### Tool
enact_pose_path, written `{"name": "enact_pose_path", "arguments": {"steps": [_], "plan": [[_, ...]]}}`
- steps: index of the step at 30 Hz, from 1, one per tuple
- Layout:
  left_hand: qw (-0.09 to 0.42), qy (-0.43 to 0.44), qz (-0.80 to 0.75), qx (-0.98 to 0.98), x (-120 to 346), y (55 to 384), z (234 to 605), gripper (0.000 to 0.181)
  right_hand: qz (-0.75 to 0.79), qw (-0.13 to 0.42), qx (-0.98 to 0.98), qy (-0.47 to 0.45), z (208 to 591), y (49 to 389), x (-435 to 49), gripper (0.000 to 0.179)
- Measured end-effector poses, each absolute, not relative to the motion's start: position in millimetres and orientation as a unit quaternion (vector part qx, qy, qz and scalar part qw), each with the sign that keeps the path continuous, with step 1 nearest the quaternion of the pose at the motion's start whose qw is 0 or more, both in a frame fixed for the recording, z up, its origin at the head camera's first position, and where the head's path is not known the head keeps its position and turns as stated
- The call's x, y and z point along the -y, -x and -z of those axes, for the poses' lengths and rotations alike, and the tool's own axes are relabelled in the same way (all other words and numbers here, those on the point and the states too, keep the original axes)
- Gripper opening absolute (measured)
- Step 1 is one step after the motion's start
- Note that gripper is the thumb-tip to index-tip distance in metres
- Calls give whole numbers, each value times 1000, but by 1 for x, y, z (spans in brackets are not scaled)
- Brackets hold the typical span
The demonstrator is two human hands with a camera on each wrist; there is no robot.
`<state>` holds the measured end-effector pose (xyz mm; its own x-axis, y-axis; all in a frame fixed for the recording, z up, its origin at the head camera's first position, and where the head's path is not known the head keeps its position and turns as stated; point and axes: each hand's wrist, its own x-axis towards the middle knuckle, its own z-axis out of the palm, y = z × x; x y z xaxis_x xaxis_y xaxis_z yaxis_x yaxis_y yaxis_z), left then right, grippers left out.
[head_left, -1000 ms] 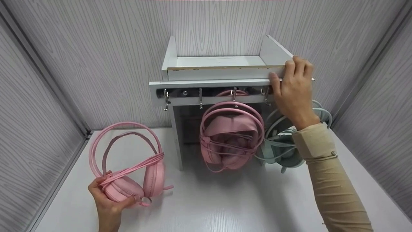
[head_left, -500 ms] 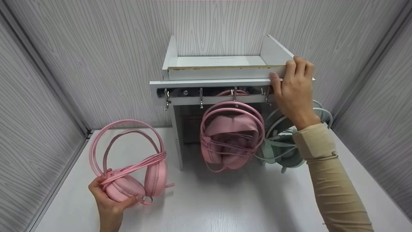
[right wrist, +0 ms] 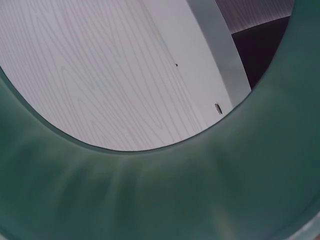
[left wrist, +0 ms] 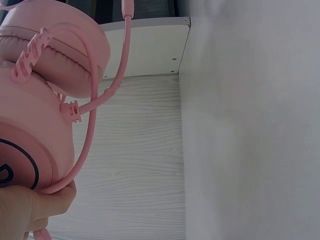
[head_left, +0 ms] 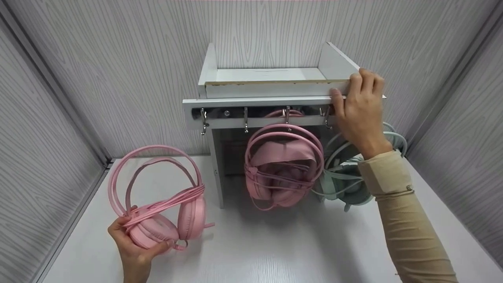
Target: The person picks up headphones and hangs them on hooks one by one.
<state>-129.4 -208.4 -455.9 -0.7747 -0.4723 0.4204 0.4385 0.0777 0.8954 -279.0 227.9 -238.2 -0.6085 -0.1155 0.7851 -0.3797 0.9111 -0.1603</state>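
Observation:
My left hand (head_left: 135,251) grips pink headphones (head_left: 191,219) by one ear cup, at the left above the white surface. Their cable is wound across both cups, and the headband points up. In the left wrist view the pink headphones (left wrist: 30,110) fill the left side. At the right end of a white hook rack (head_left: 271,91), my right hand (head_left: 361,108) grips the front edge, thumb in front and fingers over the top. Another pair of pink headphones (head_left: 283,151) hangs from a hook near the middle. Green headphones (head_left: 355,192) hang at the right end, partly hidden by my right forearm.
Metal hooks line the rack's front; the leftmost hook (head_left: 203,122) and the one beside it (head_left: 246,120) hold nothing. Below, the rack's side panel (head_left: 217,173) stands on the white surface (head_left: 259,251). Wood-grain walls enclose the back and sides. A green headband (right wrist: 150,185) fills much of the right wrist view.
The pink headphones in my left hand have risen slightly and their free ear cup has swung a little to the right. My right hand stays on the rack.

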Motion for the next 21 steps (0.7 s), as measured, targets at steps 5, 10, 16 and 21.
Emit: {"name": "enact_pose_path", "arguments": {"steps": [5, 10, 16, 21], "plan": [[338, -14, 680, 651, 208, 129, 455, 102, -156, 425, 881, -141, 238, 279, -228, 53], [343, 12, 701, 626, 207, 128, 455, 104, -150, 431, 878, -144, 239, 280, -228, 53], [340, 18, 699, 629, 204, 128, 452, 103, -153, 433, 877, -138, 239, 279, -230, 53], [344, 33, 704, 620, 203, 127, 450, 100, -152, 431, 879, -135, 239, 278, -231, 53]]}}
